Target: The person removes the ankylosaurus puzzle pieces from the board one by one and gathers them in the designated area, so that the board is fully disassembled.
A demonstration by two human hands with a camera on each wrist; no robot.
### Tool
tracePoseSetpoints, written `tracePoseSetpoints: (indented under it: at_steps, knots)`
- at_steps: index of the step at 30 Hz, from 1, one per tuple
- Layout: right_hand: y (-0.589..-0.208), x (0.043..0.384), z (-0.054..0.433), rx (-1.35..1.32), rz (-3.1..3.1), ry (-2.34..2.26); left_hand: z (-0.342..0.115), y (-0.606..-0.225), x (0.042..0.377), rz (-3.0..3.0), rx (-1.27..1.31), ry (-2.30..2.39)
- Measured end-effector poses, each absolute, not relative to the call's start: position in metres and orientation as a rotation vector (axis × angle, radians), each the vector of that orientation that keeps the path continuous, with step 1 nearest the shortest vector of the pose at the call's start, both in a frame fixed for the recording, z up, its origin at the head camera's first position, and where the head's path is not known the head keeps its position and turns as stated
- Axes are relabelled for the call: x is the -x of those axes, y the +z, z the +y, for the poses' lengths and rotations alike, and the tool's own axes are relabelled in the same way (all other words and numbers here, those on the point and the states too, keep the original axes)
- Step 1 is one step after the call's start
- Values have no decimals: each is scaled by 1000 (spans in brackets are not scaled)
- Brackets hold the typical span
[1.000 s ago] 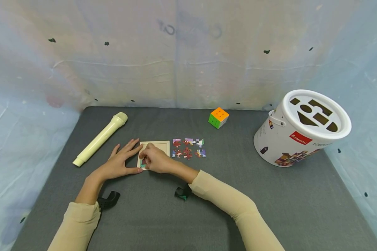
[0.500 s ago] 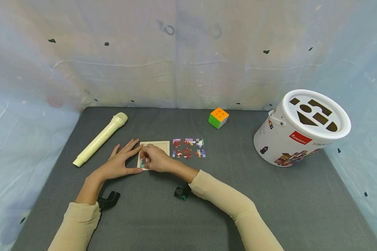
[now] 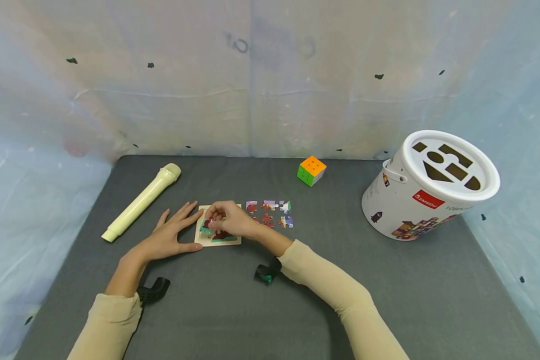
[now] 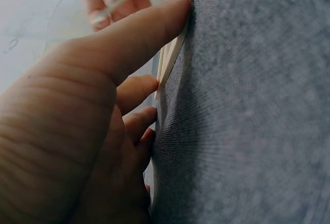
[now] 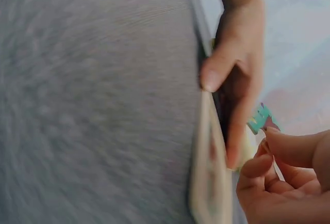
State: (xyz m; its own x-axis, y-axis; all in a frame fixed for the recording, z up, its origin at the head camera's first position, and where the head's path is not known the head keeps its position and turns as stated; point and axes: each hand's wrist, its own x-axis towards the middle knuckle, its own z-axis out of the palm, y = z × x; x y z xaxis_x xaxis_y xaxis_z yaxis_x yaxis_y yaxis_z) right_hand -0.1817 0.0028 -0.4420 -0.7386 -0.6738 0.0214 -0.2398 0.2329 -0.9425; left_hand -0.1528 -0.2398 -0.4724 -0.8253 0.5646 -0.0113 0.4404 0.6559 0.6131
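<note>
A small wooden puzzle tray [image 3: 228, 244] lies on the grey table, with dark red and green puzzle pieces [image 3: 223, 237] along its near side. My left hand [image 3: 170, 238] lies at its left, fingers spread, thumb and fingertips touching the tray's edge. Over the tray, my right hand [image 3: 232, 218] pinches a green and dark red puzzle piece [image 5: 262, 119] between thumb and fingers. That piece is raised and tilted; its thin edge shows in the left wrist view. The right hand hides the upper middle of the tray.
Two rows of loose puzzle pieces [image 3: 270, 213] lie right of the tray. Behind are a pale yellow tube [image 3: 139, 205] at the left and a puzzle cube [image 3: 311, 171]. A white bucket [image 3: 427, 190] with a shape-hole lid stands at the right.
My right hand has risen from the tray's lower left and shifted slightly right, lifting the puzzle piece. Pieces along the tray's near side now show. My left hand keeps its place.
</note>
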Motion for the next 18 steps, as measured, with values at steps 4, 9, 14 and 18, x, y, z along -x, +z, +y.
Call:
tracePoseSetpoints:
  at_steps: [4, 9, 14, 18]
  knots:
    - [-433, 182, 20, 884, 2191, -1484, -239, -470, 152, 2675, -809, 895]
    - [-423, 177, 50, 928, 2276, -1300, -236, -469, 153, 2678, -802, 876]
    - [-425, 168, 74, 937, 2412, -1104, -237, -469, 154, 2679, -816, 870]
    - [-431, 161, 83, 911, 2479, -1049, -239, -470, 153, 2670, -822, 885]
